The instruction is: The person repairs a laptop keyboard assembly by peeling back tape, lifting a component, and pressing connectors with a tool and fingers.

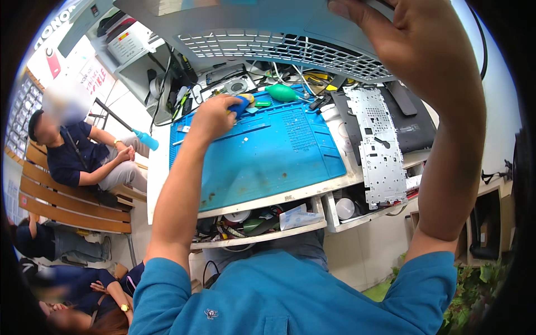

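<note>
My right hand (391,33) grips the right part of a silver-grey laptop top case (268,17) with a grid of empty key openings. The panel is raised over the back of the bench, its upper part cut off by the frame. Over the far left of a blue silicone work mat (257,167), my left hand (215,116) is closed around a blue object (241,105) with a tan end; its kind is partly hidden by my fingers. Just beyond lies a green air blower bulb (282,92). Small bits are scattered on the mat.
A perforated metal keyboard plate (379,145) lies right of the mat, over dark laptop parts (413,125). Tools and cables clutter the back. An open drawer (262,237) juts out in front. A person (84,148) sits on a wooden bench (72,201) at left, with others below.
</note>
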Motion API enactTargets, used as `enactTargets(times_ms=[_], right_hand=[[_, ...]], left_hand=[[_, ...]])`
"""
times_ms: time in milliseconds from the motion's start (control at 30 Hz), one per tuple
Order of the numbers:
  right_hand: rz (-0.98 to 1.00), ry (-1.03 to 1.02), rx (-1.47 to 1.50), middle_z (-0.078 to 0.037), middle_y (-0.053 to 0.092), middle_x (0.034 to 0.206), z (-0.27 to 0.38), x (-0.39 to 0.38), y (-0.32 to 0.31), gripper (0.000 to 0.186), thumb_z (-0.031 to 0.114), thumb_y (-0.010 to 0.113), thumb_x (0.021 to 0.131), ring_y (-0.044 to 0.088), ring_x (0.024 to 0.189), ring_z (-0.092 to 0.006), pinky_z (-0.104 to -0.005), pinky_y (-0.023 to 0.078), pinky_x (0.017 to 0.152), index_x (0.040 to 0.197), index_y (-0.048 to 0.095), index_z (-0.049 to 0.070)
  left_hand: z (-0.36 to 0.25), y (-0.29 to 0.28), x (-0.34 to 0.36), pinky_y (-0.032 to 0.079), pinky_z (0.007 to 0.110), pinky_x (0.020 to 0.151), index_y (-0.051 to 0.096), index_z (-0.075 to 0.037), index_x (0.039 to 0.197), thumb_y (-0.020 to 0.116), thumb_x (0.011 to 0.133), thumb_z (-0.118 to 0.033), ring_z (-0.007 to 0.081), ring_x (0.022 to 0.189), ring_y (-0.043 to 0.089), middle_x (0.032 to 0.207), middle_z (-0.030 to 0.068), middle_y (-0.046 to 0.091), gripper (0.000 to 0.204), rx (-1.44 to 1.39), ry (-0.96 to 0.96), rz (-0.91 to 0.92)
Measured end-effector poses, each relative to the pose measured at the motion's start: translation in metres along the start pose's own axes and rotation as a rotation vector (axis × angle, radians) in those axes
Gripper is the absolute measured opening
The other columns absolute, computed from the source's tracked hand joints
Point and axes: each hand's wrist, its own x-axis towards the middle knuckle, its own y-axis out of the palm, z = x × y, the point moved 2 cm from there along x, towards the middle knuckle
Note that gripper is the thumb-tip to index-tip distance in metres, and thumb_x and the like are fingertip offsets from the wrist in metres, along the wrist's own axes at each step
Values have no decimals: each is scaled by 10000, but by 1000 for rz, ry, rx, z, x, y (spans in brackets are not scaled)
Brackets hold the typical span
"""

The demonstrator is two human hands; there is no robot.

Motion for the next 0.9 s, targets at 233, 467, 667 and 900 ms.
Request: enactTargets(times_ms=[233, 467, 667, 900], right_hand=[[-215, -137, -9, -237, 801, 904, -21, -12, 11, 139, -72, 795, 912, 773, 807, -299, -397, 578, 803, 1050, 789, -80], [-189, -278, -90, -239, 789, 865, -30, -19, 18, 111, -56, 797, 922, 749, 752, -283, -401, 560, 766, 1028, 782, -86], [-174, -203, -131, -229, 794, 853, -31, -21, 19, 82, -55, 788, 941, 754, 742, -276, -396, 557, 755, 1017, 787, -88], [-204, -211, -139, -211, 814, 853, -27, -20, 30, 83, -41, 791, 957, 751, 720, -243, -381, 573, 730, 1032, 805, -72]], left_hand=[[-48, 70, 97, 462, 515, 1249, 646, -124, 1577, 854, 982, -231, 371, 1494, 579, 1580, 151, 649, 639, 21, 309, 158], [-40, 86, 104, 408, 515, 1272, 653, -129, 1513, 870, 972, -234, 360, 1503, 517, 1513, 126, 625, 592, 180, 332, 50], [-59, 2, 22, 614, 470, 999, 688, -84, 1398, 862, 990, -326, 415, 1132, 765, 1370, 179, 711, 505, -130, 273, -104], [-29, -71, -106, 601, 401, 930, 838, -66, 1163, 1044, 779, -311, 290, 1076, 777, 1142, 112, 793, 500, -240, 97, 75]])
